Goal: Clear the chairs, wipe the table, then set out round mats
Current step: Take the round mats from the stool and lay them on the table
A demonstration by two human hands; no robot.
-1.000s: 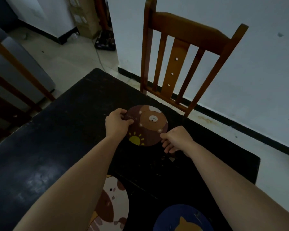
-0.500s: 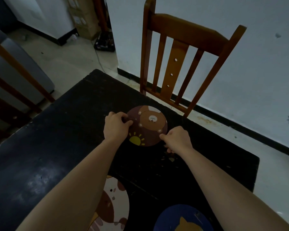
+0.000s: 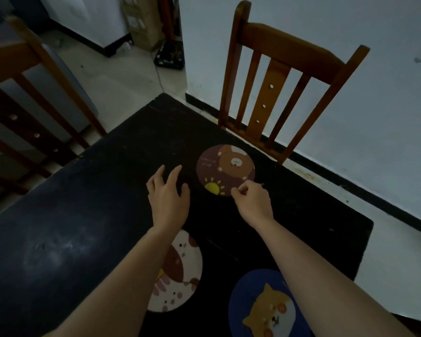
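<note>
Left hand (image 3: 167, 200) has released the brown mat (image 3: 225, 170); right hand (image 3: 253, 201) still pinches.

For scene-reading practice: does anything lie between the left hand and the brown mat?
Nothing visible does: only bare table separates the left hand from the brown mat, whose near edge the right hand pinches.

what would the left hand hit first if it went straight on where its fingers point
Probably nothing: the left hand points across bare table toward the far corner, and the brown bear mat lies off to its right.
</note>
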